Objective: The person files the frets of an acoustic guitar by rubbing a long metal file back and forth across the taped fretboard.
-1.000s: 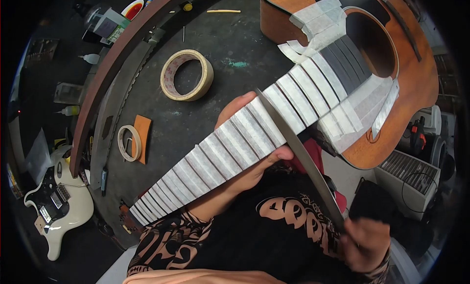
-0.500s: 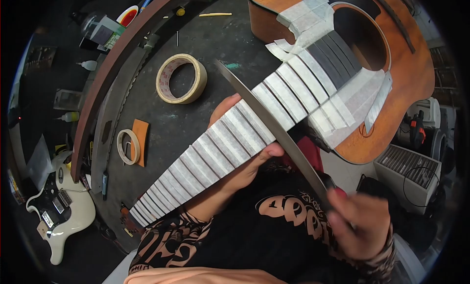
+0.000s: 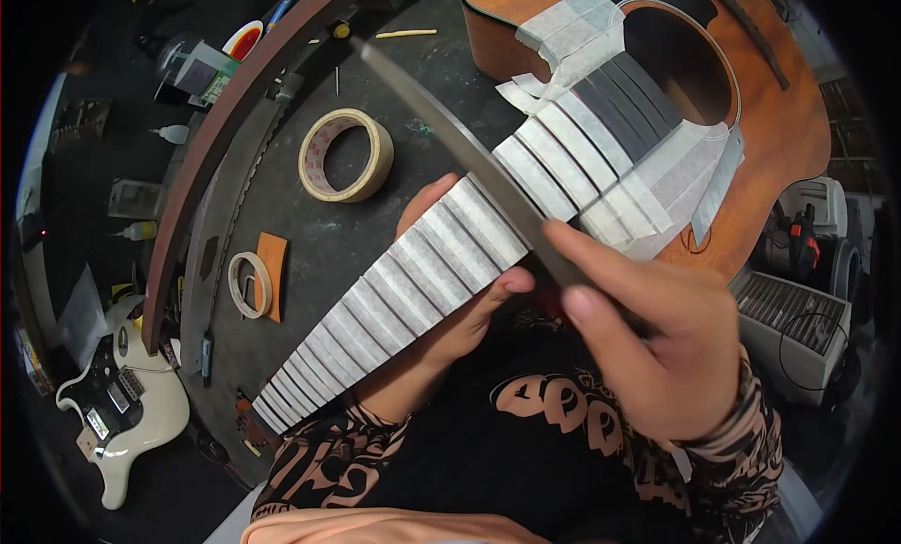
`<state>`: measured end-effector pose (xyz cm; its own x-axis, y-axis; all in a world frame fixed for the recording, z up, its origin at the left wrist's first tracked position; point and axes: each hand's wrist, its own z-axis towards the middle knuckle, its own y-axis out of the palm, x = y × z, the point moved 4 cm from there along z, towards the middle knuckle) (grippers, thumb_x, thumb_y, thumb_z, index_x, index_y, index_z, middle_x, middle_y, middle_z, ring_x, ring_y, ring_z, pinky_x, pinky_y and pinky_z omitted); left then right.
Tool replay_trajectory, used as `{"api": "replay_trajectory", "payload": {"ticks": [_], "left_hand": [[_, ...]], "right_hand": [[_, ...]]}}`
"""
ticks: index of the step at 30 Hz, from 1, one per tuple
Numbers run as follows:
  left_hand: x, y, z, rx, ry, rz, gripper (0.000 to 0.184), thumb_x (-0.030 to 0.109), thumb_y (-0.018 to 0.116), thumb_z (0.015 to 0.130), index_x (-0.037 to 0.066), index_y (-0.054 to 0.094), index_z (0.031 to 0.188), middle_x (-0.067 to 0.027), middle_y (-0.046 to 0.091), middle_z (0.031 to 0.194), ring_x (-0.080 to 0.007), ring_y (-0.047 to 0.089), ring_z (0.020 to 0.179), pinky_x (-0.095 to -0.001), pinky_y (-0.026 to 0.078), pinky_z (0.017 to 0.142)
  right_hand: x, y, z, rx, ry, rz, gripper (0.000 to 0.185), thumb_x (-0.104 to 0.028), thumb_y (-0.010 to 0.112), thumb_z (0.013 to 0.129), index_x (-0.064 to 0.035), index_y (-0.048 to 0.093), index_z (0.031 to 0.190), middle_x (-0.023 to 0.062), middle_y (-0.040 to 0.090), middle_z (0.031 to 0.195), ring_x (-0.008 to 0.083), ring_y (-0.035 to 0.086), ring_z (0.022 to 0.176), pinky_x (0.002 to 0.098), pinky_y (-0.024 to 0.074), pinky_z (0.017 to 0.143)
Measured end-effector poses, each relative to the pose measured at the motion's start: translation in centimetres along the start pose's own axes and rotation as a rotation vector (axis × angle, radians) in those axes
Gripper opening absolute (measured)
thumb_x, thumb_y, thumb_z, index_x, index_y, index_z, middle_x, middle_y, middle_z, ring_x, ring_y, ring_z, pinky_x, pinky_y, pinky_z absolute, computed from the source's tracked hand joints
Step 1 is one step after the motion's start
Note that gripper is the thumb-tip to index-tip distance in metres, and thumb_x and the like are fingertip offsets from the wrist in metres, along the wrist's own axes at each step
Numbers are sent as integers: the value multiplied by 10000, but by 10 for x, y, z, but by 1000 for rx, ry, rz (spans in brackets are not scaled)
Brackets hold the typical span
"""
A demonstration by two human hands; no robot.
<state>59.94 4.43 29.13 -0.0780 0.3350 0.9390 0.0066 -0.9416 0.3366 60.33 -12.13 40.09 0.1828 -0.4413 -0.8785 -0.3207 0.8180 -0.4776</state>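
An acoustic guitar (image 3: 788, 136) lies with its neck running down to the lower left. Strips of whitish masking tape (image 3: 392, 311) cover the fretboard between the dark fret lines, and more tape lies on the top around the soundhole. My left hand (image 3: 462, 330) is wrapped round the neck from below, thumb on the near edge and fingertips at the far edge. In my right hand (image 3: 671, 352) is a long flat metal file (image 3: 505, 195), laid across the fretboard near the body. Its handle is hidden in my grip, and its far end is blurred.
On the dark workbench (image 3: 310, 239) are a large tape roll (image 3: 377, 159), a smaller roll (image 3: 246, 300) and an orange-brown piece (image 3: 272, 272). A curved brown strip (image 3: 202, 145) runs along the left. Beyond it lies a white electric guitar body (image 3: 150, 408).
My right hand has moved up and left, pushing the file farther across the neck toward the far side. My left hand stays on the neck. The guitar appears slightly shifted left in view.
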Motion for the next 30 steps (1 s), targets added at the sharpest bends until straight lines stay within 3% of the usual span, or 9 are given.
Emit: {"api": "replay_trajectory", "payload": {"ticks": [4, 7, 9, 11, 13, 18, 21, 28, 30], "left_hand": [[1, -4, 1, -12, 103, 144, 935, 264, 850, 718, 4, 261, 1397, -136, 524, 1261, -218, 534, 1183, -346, 451, 990], [3, -8, 2, -45, 150, 281, 931, 262, 852, 718, 6, 268, 1396, -135, 528, 1252, -217, 538, 1178, -342, 456, 982], [6, -3, 2, -68, 154, 317, 930, 261, 850, 722, 6, 264, 1398, -137, 528, 1256, -217, 538, 1179, -342, 457, 981], [7, 1, 2, 2, 102, 265, 950, 409, 806, 737, -30, 278, 1393, -113, 496, 1276, -197, 485, 1197, -342, 391, 1014], [5, 2, 1, 44, 79, 227, 974, 487, 783, 747, -48, 286, 1392, -99, 479, 1285, -186, 455, 1206, -345, 348, 1038], [-1, 3, 2, -6, 31, 104, 912, 401, 789, 778, -21, 282, 1408, -105, 475, 1306, -208, 456, 1227, -359, 321, 1069], [-1, 4, 2, -9, 133, 41, 816, 247, 762, 827, 14, 270, 1435, -115, 453, 1367, -229, 424, 1292, -385, 293, 1109], [-2, 4, -1, -45, 156, 103, 755, 188, 709, 873, 21, 249, 1449, -126, 425, 1397, -228, 407, 1309, -392, 284, 1115], [-2, 4, 1, 67, 115, -9, 866, 216, 802, 789, 1, 227, 1399, -123, 554, 1192, -190, 567, 1101, -336, 458, 969]], "right_hand": [[6, -29, -59, 73, 105, 15, 413, -9, 679, 779, 17, 637, 1189, 114, 617, 631, 182, 596, 500, 261, 457, 504], [19, -42, -110, 121, 13, 79, 387, -121, 637, 852, -32, 626, 1229, 30, 573, 526, 91, 510, 383, 218, 398, 415], [19, -42, -138, 144, 74, 131, 388, -123, 645, 839, -27, 633, 1215, 39, 581, 533, 103, 520, 389, 223, 402, 419], [24, -41, -153, 177, 138, 186, 389, -124, 652, 827, -22, 640, 1202, 49, 588, 540, 115, 529, 395, 228, 406, 423], [25, -38, -160, 124, 37, 29, 393, -119, 658, 797, -6, 647, 1174, 79, 609, 569, 141, 553, 416, 232, 415, 435], [31, -31, -165, 64, 66, 143, 366, -58, 651, 760, 31, 657, 1115, 119, 634, 627, 179, 589, 461, 249, 443, 455], [34, -28, -164, 47, 59, 160, 350, -8, 656, 742, 48, 664, 1087, 122, 640, 648, 194, 608, 489, 262, 465, 459], [37, -26, -166, 33, 131, 229, 359, 12, 631, 734, 47, 653, 1090, 130, 671, 697, 189, 634, 512, 264, 501, 491], [39, -25, -169, 26, 105, 205, 353, -8, 620, 754, 37, 630, 1104, 120, 667, 670, 181, 647, 518, 261, 509, 496]]}}
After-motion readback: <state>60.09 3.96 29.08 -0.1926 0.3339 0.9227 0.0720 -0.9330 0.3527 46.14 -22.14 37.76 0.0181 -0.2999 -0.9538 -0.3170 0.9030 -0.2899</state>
